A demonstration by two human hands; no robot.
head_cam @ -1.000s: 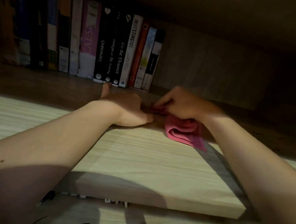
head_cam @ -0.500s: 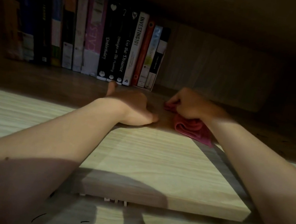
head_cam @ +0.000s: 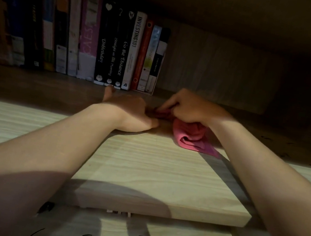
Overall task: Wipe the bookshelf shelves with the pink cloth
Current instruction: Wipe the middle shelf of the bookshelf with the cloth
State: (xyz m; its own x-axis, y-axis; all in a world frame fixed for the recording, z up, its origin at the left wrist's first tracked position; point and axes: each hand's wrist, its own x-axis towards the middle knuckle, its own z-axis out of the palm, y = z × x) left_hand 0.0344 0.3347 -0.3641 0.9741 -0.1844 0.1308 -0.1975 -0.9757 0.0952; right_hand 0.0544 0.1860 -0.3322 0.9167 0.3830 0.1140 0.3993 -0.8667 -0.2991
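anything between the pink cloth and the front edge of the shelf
Nothing: in the head view, only bare shelf wood runs from the pink cloth to the front edge.

Books (head_cam: 94, 38) at shelf (head_cam: 153, 168) back left; cloth (head_cam: 192, 137) right of centre.

White-spined book (head_cam: 134, 50): "INVESTING101", black capitals running down spine. Just left of it, first black-spined book (head_cam: 123, 56): "Go the Distance", white script. Next left, second black-spined book (head_cam: 113, 55): "Straight on Till Morning". Next left, third black-spined book (head_cam: 102, 51): "Unbirthday". Further left, pink-and-white-spined book (head_cam: 89, 39): pale "CAES", rest unreadable.
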